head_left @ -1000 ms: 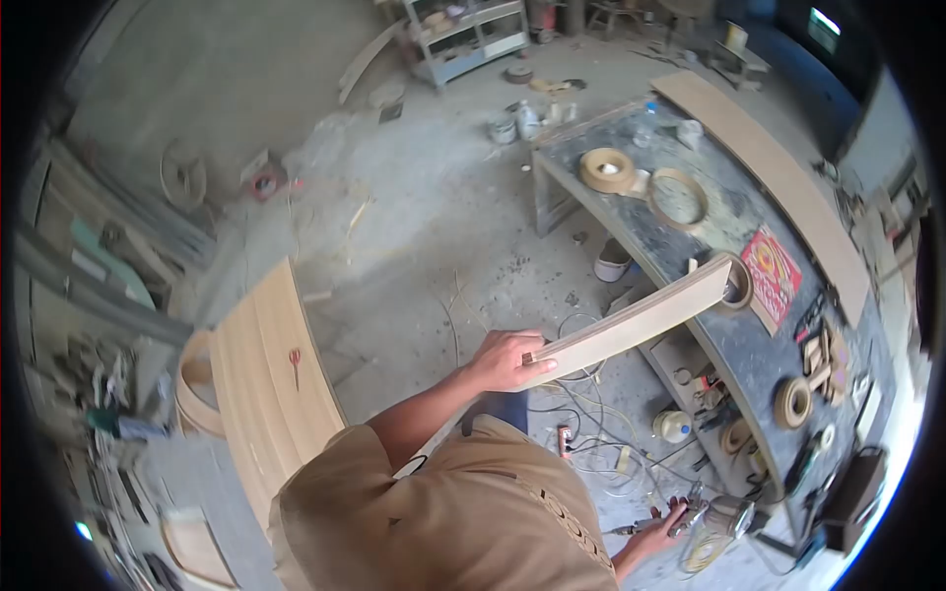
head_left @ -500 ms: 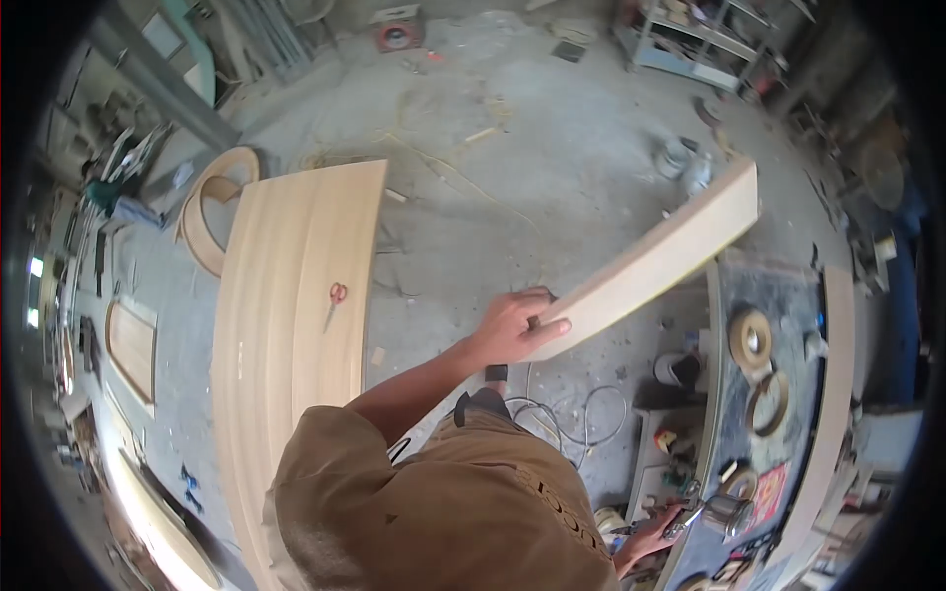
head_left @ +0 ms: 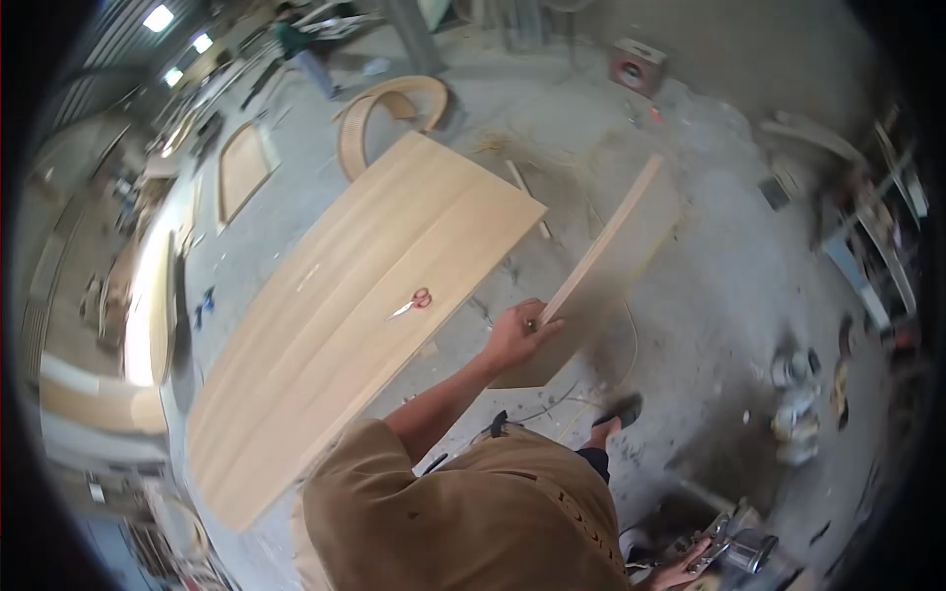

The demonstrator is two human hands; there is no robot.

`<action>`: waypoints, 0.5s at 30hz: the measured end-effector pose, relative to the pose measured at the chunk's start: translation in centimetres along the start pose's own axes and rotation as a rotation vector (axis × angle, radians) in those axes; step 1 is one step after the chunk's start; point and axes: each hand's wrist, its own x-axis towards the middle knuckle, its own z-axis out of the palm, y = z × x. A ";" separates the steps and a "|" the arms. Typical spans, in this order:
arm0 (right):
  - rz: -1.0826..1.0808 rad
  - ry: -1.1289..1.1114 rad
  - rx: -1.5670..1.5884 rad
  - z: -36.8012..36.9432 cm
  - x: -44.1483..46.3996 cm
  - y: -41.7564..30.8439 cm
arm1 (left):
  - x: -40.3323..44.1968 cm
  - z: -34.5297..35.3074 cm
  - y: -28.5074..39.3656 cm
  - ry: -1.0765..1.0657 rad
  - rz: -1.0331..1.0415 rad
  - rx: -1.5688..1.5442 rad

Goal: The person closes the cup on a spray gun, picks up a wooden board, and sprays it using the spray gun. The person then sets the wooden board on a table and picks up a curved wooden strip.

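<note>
My left hand point(head_left: 517, 333) is closed around the near end of a long, flat wooden board point(head_left: 603, 239). The board tilts away from me, with its narrow edge up and its broad face blurred. Low at the right, my right hand point(head_left: 682, 571) grips a metal spray gun point(head_left: 751, 550) with a silver cup; part of this hand is cut off by the frame. To the left of the board lies a large pale wooden panel point(head_left: 345, 315), tapered at its near end. Red-handled scissors point(head_left: 422, 298) rest on the panel, apart from both hands.
A curved wooden frame point(head_left: 357, 128) stands beyond the panel. A red box-like device point(head_left: 636, 69) sits on the far floor. Cans point(head_left: 794, 369) stand at the right, near a shelf rack point(head_left: 857, 266). Another person point(head_left: 301, 49) is far off at the upper left.
My view has turned left, and the bench with tape rolls has left it. The board has swung round with me, now showing its narrow edge. Both hands keep their holds.
</note>
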 end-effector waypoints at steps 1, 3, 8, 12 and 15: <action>0.040 -0.013 0.030 2.3 3.4 -2.0 | 0.7 0.2 1.0 0.037 -0.055 0.047; -0.095 -0.143 -0.127 4.7 12.7 -0.4 | 0.8 0.5 2.5 0.078 -0.244 0.033; -0.260 -0.319 0.069 16.0 33.8 -4.7 | 2.4 3.2 0.0 0.482 -0.441 -0.057; -0.341 -0.420 0.057 25.4 44.5 -17.9 | 3.1 4.1 0.9 0.698 -0.651 -0.066; -0.550 -0.469 0.097 33.6 50.5 -24.7 | 6.0 5.5 -0.8 0.876 -0.678 -0.050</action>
